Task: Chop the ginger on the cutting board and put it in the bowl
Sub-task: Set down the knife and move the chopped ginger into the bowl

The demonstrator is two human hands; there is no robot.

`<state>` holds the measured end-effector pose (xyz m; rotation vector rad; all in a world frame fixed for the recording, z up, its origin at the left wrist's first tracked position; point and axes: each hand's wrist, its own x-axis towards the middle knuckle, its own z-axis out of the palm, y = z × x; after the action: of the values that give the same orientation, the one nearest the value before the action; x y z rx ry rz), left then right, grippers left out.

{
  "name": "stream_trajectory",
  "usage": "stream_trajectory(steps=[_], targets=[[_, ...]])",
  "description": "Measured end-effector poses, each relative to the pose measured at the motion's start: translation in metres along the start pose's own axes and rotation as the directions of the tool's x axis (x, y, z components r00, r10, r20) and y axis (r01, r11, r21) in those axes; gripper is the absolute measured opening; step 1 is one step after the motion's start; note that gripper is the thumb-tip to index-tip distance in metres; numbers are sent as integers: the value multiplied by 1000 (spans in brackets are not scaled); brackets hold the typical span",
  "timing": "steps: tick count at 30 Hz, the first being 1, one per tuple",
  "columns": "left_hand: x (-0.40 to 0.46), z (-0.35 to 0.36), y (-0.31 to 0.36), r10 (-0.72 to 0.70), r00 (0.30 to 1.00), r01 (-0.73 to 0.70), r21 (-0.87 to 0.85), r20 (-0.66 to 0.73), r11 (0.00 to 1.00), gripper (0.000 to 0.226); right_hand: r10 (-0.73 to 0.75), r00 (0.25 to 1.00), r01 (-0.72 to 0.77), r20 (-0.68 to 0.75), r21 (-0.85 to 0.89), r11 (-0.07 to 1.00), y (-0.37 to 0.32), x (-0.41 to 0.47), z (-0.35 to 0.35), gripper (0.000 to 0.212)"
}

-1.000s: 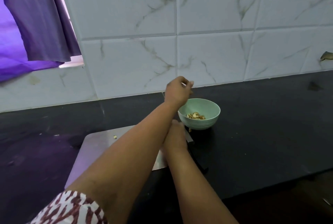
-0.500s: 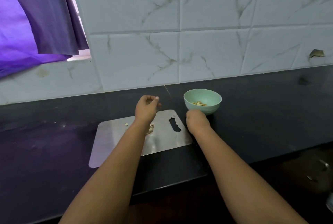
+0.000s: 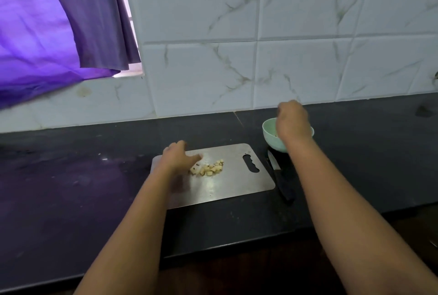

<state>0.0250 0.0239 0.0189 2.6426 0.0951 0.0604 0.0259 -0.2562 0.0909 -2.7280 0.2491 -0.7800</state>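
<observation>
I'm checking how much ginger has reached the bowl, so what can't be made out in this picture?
- Contents of the pale green round bowl: head view, mostly covered by the right hand.
- Right hand's grip: fingers point away, so whether it holds ginger is hidden.
- Black-handled knife: blade tip blurs into the bowl's shadow.
- Diced pale ginger pieces on the steel cutting board: left edge hidden under the left hand.

The left hand (image 3: pixel 176 157), which reached over the bowl (image 3: pixel 269 130) a second ago and then hung curled above the far edge of the cutting board (image 3: pixel 237 185), came down onto the board's left part, fingers spread beside the chopped ginger (image 3: pixel 209 168). The right hand (image 3: pixel 292 122) rose from the board's right edge to hover over the bowl, covering most of it. The knife (image 3: pixel 279 176) lay uncovered right of the board.
</observation>
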Motion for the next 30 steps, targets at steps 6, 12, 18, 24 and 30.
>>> stream_trajectory(steps=[6,12,18,24,30], targets=[[-11,-9,-19,89,965,-165,306,247,938,111,-52,965,50,256,13,999,-4,7,29,42],[-16,-10,-3,132,952,-228,351,276,908,64,-281,722,146,632,258,955,-65,-43,53,76],[-16,-14,11,125,937,-218,265,327,939,49,-272,630,150,728,229,962,-75,-47,79,84],[-22,-11,26,124,933,-224,279,337,934,39,-348,599,131,721,340,931,-89,-57,84,52],[-19,-2,30,62,950,-136,227,307,964,19,-308,609,210,731,227,951,-100,-61,81,42]])
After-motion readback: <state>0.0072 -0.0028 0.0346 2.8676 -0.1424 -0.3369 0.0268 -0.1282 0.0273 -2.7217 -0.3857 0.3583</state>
